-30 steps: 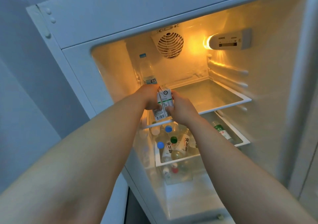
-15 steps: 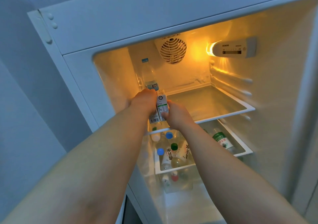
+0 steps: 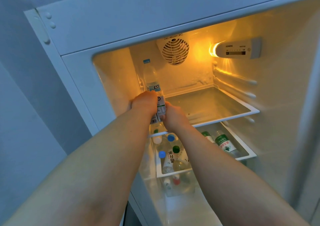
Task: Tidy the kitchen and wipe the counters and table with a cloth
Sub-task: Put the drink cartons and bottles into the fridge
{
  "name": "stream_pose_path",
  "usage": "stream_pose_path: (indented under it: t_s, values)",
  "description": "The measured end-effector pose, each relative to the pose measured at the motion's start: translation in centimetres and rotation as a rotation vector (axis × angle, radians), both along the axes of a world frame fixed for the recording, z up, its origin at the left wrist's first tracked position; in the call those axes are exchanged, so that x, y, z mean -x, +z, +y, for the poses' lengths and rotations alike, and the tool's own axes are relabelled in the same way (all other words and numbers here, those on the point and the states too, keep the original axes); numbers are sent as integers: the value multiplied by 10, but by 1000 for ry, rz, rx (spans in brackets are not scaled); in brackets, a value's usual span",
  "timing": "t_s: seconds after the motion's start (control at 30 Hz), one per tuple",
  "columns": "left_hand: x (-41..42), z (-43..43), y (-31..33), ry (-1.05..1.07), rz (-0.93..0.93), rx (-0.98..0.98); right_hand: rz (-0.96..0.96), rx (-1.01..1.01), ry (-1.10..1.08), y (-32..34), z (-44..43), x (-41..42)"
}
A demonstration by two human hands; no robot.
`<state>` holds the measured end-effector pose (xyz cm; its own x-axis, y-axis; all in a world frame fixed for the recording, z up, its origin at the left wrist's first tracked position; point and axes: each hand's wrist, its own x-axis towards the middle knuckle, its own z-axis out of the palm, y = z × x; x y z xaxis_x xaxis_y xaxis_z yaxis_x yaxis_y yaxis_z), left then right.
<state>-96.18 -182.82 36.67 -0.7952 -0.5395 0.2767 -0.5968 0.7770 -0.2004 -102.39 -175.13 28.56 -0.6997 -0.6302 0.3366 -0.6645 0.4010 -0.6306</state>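
Observation:
Both my arms reach into the open, lit fridge (image 3: 121, 28). My left hand (image 3: 144, 102) and my right hand (image 3: 174, 117) together hold small white drink cartons (image 3: 161, 107) with barcodes, at the left end of the top glass shelf (image 3: 216, 104). The cartons stand upright just in front of a clear water bottle (image 3: 151, 76) with a blue cap at the back left. How many cartons there are is partly hidden by my fingers.
The lower shelf (image 3: 242, 153) carries several lying bottles (image 3: 225, 143) with blue, green and white caps. More bottles sit in the drawer below. A round fan vent (image 3: 175, 52) and a lit control panel (image 3: 237, 50) are on the back wall and right side.
My hands have pushed the cartons further in and left, close to the water bottle. The view has shifted lower and nearer to the fridge.

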Motion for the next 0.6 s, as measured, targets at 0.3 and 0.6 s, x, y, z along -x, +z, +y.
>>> stream_pose_path:
  t_s: [0.3, 0.6]
  values:
    - [-42, 51, -11, -24, -7, 43, -5, 75, -37, 14, 50, -38]
    - [-155, 134, -36, -331, 361, -281, -61, 261, -100, 21, 134, -111]
